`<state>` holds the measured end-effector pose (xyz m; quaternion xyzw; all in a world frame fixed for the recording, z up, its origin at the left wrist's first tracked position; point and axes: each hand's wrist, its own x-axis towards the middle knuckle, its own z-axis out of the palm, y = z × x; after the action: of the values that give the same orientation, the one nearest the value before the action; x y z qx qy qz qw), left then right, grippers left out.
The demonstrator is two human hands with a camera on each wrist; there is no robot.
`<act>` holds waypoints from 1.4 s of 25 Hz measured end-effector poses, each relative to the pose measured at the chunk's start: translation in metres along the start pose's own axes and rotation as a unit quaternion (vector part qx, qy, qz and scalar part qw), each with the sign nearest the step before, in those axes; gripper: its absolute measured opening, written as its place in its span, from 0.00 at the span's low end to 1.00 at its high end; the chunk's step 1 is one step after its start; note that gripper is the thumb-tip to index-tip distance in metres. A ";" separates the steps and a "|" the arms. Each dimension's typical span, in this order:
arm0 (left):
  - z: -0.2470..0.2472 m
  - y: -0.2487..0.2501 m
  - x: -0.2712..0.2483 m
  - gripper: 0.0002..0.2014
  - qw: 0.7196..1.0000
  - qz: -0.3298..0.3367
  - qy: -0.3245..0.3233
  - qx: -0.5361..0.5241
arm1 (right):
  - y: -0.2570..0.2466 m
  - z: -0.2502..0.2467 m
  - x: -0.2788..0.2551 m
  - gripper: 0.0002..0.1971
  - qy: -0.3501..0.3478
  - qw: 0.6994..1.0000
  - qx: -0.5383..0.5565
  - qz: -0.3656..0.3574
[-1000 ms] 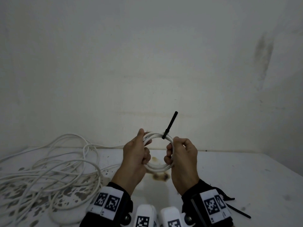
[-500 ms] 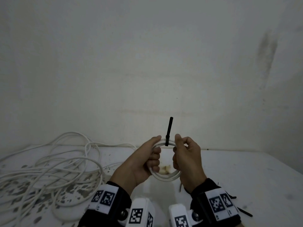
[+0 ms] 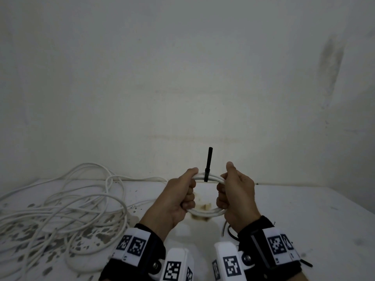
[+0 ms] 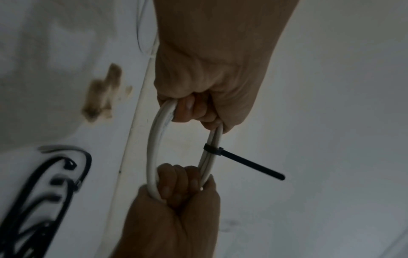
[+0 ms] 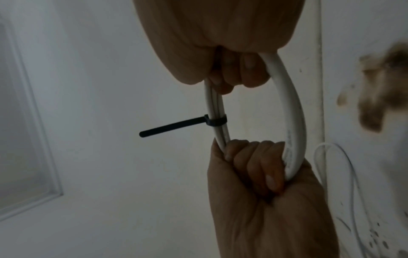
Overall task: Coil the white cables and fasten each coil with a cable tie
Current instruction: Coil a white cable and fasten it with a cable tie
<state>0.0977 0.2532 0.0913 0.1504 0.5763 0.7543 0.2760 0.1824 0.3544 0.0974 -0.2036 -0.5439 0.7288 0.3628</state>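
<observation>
A white table with grey speckled marks on its left part and a brown stain near the middle. Behind it rises a pale wall, smudged dark at the upper right

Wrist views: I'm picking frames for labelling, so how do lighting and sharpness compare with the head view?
Head view: dim but even, coil and tie crisp, wide-angle bending at the edges. Left wrist view: hands backlit and dark, tie sharp, spare ties at lower left smeared. Right wrist view: darkest hands, tie clear, table stain blurred.
</observation>
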 end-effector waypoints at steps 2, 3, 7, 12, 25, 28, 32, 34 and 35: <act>-0.007 0.000 0.003 0.21 1.000 0.004 0.006 0.005 | 0.000 -0.006 0.002 0.19 -0.066 0.998 -0.006 0.021; -0.011 -0.001 0.006 0.20 1.000 0.002 0.009 0.000 | 0.000 -0.010 0.003 0.17 -0.104 0.994 -0.023 0.024; -0.024 -0.008 0.015 0.20 0.999 -0.034 0.000 -0.010 | -0.001 -0.034 0.010 0.07 -0.161 0.978 -0.126 0.048; -0.021 -0.027 0.024 0.08 0.997 -0.055 -0.040 0.045 | 0.005 -0.054 0.031 0.07 -0.128 0.962 -0.232 0.067; 0.045 -0.063 0.140 0.10 0.957 -0.035 -0.048 0.282 | 0.018 -0.099 0.158 0.07 -0.032 0.940 -0.312 0.137; 0.056 -0.076 0.165 0.12 0.922 0.014 -0.019 0.387 | 0.031 -0.110 0.182 0.08 -0.022 0.937 -0.319 0.142; 0.072 -0.080 0.191 0.12 0.903 0.038 -0.034 0.427 | 0.039 -0.127 0.211 0.06 -0.016 0.924 -0.354 0.147; 0.079 -0.083 0.202 0.10 0.891 0.046 -0.042 0.450 | 0.042 -0.134 0.222 0.05 -0.007 0.921 -0.362 0.144; 0.082 -0.085 0.206 0.10 0.888 0.047 -0.045 0.456 | 0.045 -0.138 0.226 0.06 0.000 0.918 -0.372 0.138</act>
<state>-0.0018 0.4546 0.0156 0.3199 0.8362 0.4130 0.1669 0.1159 0.6062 0.0329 -0.3967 -0.7425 0.5165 0.1567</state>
